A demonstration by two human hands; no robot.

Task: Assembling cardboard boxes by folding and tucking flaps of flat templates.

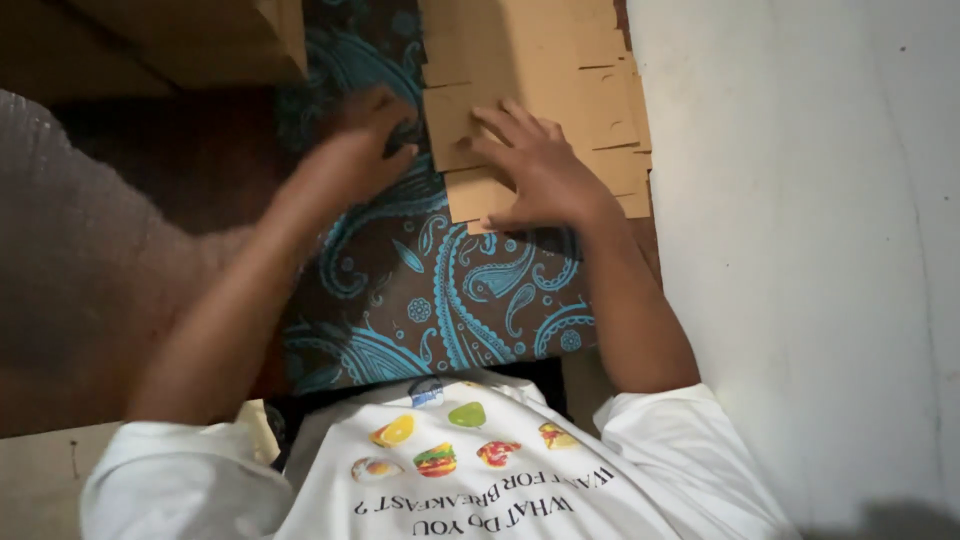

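Head view, looking down over a white printed T-shirt and two bare forearms.

Item: stack of flat cardboard pieces, tan, with notched, stepped edges, several layers deep. It lies at the top centre, on a dark cloth with a turquoise paisley pattern, close beside a white wall on the right.

Item: right hand. Grip released, fingers spread, palm pressed flat on the lower layers of the cardboard stack, fingertips pointing up and to the left.

Item: left hand. Set at the left edge of the same stack, fingers curled down towards the cloth just beside the cardboard. It is blurred, and I cannot tell whether it grasps an edge or only touches it.

Item: large cardboard box, top left, in shadow, apart from both hands.

Item: grey textured surface, far left, out of focus, under the left forearm.
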